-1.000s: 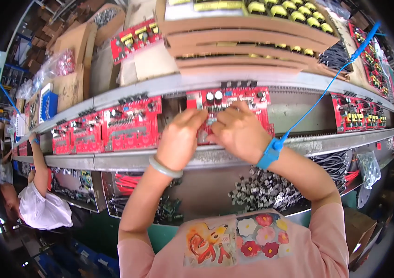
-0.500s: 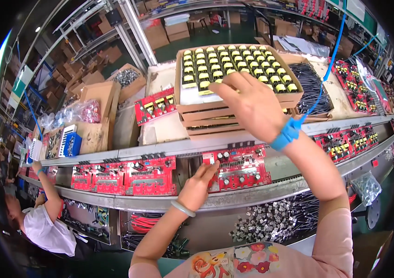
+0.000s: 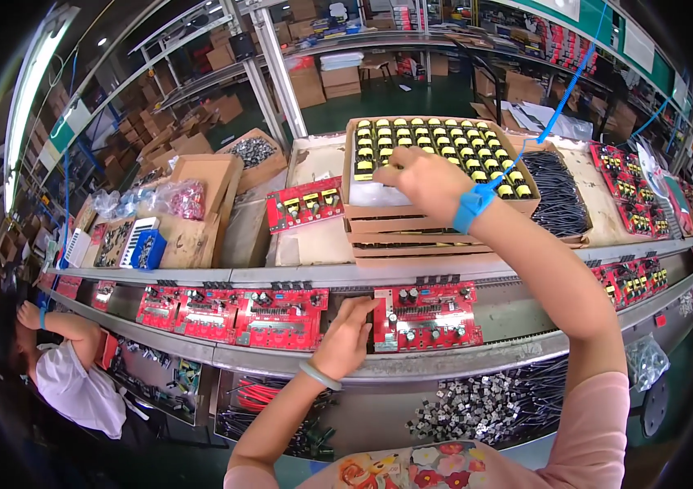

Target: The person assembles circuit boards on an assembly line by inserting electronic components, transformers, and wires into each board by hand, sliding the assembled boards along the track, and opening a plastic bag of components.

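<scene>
My right hand (image 3: 430, 189), with a blue wrist strap, reaches over a cardboard tray (image 3: 363, 213) of black transformers with yellow tops (image 3: 465, 152). Its thumb and fingers pinch together at the tray's front row; what is between them is hidden. A red circuit board (image 3: 428, 318) lies on the rail line below the tray, fitted with capacitors and other parts. My left hand (image 3: 345, 338) rests by that board's left edge, fingers stretched out and fingertips at its upper left corner. A pale bangle (image 3: 320, 376) circles the left wrist.
More red boards (image 3: 281, 318) line the rail at left. Black leads (image 3: 554, 191) fill a box right of the trays. A bin of small metal parts (image 3: 469, 407) sits below the rail. The strap's blue cord (image 3: 562, 102) hangs at right. A co-worker (image 3: 77, 383) sits at left.
The view has tilted up slightly. My right fingers have closed at the tray's front row. My left fingers have drawn together and left toward the board's edge. The co-worker's hand has risen.
</scene>
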`<state>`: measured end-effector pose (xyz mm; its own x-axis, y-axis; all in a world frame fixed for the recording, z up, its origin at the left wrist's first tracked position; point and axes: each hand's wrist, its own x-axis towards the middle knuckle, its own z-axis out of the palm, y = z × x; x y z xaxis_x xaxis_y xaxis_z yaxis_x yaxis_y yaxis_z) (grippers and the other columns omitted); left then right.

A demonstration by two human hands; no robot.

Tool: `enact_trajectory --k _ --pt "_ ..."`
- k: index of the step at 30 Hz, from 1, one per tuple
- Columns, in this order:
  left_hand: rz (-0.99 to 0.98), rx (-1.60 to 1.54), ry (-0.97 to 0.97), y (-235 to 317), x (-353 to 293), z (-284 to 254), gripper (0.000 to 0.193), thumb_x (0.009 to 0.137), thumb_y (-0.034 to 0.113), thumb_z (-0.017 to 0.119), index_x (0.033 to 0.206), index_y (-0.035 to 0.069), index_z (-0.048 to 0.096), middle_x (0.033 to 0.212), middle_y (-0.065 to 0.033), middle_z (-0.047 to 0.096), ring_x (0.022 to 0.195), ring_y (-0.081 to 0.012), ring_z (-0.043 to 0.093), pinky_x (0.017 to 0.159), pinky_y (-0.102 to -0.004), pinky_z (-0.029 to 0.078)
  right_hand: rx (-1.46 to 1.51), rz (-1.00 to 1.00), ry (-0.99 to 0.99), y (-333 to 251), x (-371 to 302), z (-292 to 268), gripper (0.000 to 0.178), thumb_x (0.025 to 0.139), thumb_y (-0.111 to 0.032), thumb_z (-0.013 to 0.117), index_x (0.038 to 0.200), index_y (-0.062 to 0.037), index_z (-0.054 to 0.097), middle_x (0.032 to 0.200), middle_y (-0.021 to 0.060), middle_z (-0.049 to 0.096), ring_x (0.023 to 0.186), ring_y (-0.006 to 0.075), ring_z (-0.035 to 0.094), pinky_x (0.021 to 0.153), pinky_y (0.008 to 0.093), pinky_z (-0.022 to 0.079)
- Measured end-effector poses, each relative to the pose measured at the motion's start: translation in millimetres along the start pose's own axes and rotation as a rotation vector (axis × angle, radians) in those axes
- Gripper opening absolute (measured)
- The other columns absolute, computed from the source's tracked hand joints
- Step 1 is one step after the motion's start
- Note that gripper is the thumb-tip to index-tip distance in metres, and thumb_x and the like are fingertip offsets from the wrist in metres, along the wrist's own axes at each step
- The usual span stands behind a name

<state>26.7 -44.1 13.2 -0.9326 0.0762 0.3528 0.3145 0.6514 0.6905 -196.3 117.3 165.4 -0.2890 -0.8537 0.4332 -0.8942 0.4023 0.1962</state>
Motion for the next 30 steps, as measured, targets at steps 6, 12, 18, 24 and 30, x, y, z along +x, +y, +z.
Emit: enact_trajectory --k 6,12,18,24,30 --pt "-0.15 -0.129 0.209 21 23 -34 0.031 0.094 -0.004 0.065 0.125 -0.001 0.064 0.12 -0.016 0.063 0.103 -0.026 0.069 0.087 -0.0346 0.058 1.354 0.618 0.569 41 -19 -17 0.04 0.096 0.0 0.067 0.136 -0.0042 0.061 0.12 0.0114 0.072 0.097 0.0213 0.072 0.084 0.0374 0.062" --pt "0.205 0.067 0.356 34 114 -75 0.025 0.089 -0.004 0.065 0.113 -0.001 0.069 0.108 -0.0178 0.065 0.098 -0.0318 0.069 0.088 -0.0376 0.056 2.146 0.723 0.832 47 -74 -44 0.031 0.104 -0.014 0.059 0.132 0.0003 0.056 0.126 0.018 0.066 0.1 0.0243 0.069 0.085 0.0339 0.063" --pt "0.284 0.705 0.068 13 230 -97 0.039 0.079 -0.006 0.065 0.118 0.001 0.07 0.124 -0.0209 0.064 0.119 -0.0407 0.061 0.106 -0.0448 0.049 1.76 0.701 0.353 -18 -135 -57 0.039 0.095 -0.008 0.067 0.132 0.0004 0.059 0.114 0.0106 0.072 0.087 0.0114 0.069 0.055 0.0237 0.056" --pt "0.363 0.621 -0.196 0 251 -107 0.059 0.073 0.006 0.085 0.128 0.004 0.065 0.119 -0.0146 0.061 0.114 -0.0331 0.062 0.104 -0.0389 0.05 0.923 0.537 -0.097 -49 -184 -4 0.048 0.078 0.004 0.078 0.125 0.0019 0.067 0.102 0.013 0.072 0.089 0.0204 0.071 0.079 0.0336 0.057" --pt "0.56 0.81 -0.144 -7 249 -110 0.042 0.096 0.015 0.068 0.137 0.015 0.06 0.104 -0.0113 0.071 0.094 -0.028 0.069 0.086 -0.0437 0.056 0.701 0.26 -0.065 -69 -188 43 0.042 0.076 0.005 0.076 0.117 -0.0006 0.067 0.105 0.0193 0.068 0.098 0.042 0.066 0.083 0.0472 0.056"
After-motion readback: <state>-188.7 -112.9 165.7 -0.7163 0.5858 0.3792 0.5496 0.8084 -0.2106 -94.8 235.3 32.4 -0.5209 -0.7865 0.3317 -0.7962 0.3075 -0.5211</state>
